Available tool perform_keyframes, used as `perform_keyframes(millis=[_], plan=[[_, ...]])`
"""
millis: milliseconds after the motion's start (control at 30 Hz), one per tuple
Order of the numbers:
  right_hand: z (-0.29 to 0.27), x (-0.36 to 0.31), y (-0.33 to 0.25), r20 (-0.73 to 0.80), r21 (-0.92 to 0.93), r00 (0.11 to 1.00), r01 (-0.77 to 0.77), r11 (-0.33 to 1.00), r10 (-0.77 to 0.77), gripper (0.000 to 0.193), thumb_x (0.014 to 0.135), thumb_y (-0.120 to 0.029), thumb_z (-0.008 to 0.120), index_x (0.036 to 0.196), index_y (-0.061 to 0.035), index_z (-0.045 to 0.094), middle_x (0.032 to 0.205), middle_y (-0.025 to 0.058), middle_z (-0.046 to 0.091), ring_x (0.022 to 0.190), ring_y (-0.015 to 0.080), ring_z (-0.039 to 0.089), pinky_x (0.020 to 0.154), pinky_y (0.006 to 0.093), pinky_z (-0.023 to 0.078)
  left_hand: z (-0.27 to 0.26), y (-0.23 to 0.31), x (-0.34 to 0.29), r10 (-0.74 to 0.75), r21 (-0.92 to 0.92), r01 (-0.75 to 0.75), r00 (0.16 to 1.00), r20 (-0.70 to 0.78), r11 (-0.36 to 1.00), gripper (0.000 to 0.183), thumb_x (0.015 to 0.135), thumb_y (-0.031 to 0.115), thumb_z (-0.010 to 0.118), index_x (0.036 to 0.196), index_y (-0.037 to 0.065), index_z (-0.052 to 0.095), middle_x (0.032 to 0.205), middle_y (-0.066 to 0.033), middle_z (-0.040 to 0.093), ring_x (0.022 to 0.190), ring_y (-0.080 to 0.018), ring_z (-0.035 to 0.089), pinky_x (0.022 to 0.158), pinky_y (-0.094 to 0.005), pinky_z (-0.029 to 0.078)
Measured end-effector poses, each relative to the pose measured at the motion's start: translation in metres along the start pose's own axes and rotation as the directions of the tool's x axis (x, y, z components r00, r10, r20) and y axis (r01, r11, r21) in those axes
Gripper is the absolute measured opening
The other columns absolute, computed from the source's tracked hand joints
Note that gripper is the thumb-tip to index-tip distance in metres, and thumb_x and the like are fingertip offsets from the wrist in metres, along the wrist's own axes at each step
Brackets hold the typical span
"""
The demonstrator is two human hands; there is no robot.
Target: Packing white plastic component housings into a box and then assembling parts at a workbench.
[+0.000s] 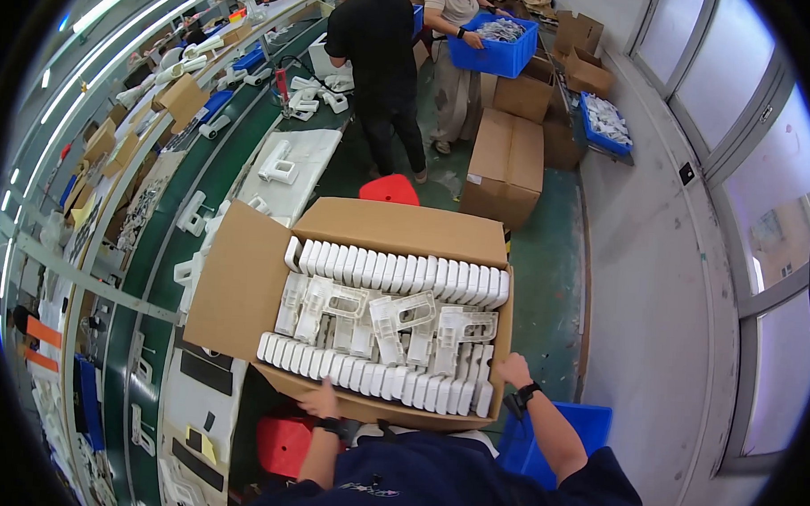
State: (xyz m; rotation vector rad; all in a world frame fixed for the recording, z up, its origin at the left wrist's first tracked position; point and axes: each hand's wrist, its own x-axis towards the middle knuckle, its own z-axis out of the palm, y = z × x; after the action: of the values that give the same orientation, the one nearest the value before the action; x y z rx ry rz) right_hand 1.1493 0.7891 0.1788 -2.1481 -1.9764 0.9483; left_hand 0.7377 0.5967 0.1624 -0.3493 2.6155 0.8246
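left hand (321, 400): you grip the near wall of the cardboard box (243, 292), fingers curled on it.
right hand (512, 370): you clasp the box's near right corner.
box: open, held against your front, beside the green conveyor (168, 271).
contents: white plastic parts (394, 324) in rows.

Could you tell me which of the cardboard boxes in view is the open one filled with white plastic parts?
The large cardboard box held by both hands, flaps open; the boxes beyond are closed.
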Motion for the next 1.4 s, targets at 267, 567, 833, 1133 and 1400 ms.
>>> perform_keyframes(millis=[267,567,833,1133,1400], plan=[[-0.005,-0.007,0.06,0.125,0.091,0.988,0.08,0.993,-0.091,0.028,0.07,-0.018,0.059,0.079,0.007,0.067,0.085,0.0319,0.064,0.089,0.0452,0.064,0.082,0.0476,0.052,0.062,-0.096,-0.097,0.254,0.105,-0.271,0.956,0.146,0.957,0.049,0.094,0.033,0.046,0.112,-0.012,0.056,0.106,-0.0342,0.061,0.1,-0.048,0.06,0.089,-0.0519,0.048],[0.022,-0.015,0.173,0.138,0.06,0.963,0.226,0.972,-0.233,0.023,0.075,-0.009,0.06,0.082,0.0121,0.065,0.078,0.0224,0.067,0.065,0.0298,0.071,0.051,0.0407,0.058,0.012,-0.113,-0.148,0.275,-0.042,-0.272,0.941,0.198,0.961,0.035,0.081,0.01,0.052,0.109,-0.011,0.048,0.103,-0.0374,0.06,0.102,-0.0512,0.059,0.091,-0.0534,0.047],[-0.034,-0.025,0.284,0.299,0.147,0.946,0.082,0.986,-0.123,0.024,0.074,-0.009,0.062,0.085,0.0116,0.065,0.084,0.0242,0.069,0.067,0.0279,0.071,0.055,0.0376,0.056,0.004,-0.215,-0.207,0.286,0.121,-0.408,0.794,0.537,0.905,0.032,0.075,0.023,0.06,0.079,-0.009,0.067,0.081,-0.0322,0.064,0.085,-0.0472,0.064,0.081,-0.048,0.052],[-0.023,-0.044,0.239,0.132,0.075,0.991,-0.043,0.996,0.033,0.034,0.078,-0.023,0.061,0.091,0.0074,0.067,0.087,0.0291,0.066,0.089,0.0422,0.066,0.074,0.047,0.05,-0.063,0.018,-0.089,0.797,0.543,-0.709,0.593,0.114,0.45,0.086,0.079,0.044,0.069,0.144,0.008,0.028,0.144,-0.0222,0.032,0.13,-0.0436,0.034,0.098,-0.0661,0.031],[-0.001,-0.041,0.174,0.061,-0.051,0.997,-0.046,0.998,0.049,0.04,0.079,-0.029,0.067,0.095,0.008,0.066,0.092,0.0278,0.067,0.089,0.0411,0.066,0.075,0.0458,0.051,-0.003,0.07,0.097,0.402,0.432,-0.585,0.8,0.446,0.686,0.078,0.076,0.058,0.07,0.13,0.004,0.053,0.125,-0.0235,0.058,0.116,-0.0377,0.057,0.095,-0.0507,0.047]])
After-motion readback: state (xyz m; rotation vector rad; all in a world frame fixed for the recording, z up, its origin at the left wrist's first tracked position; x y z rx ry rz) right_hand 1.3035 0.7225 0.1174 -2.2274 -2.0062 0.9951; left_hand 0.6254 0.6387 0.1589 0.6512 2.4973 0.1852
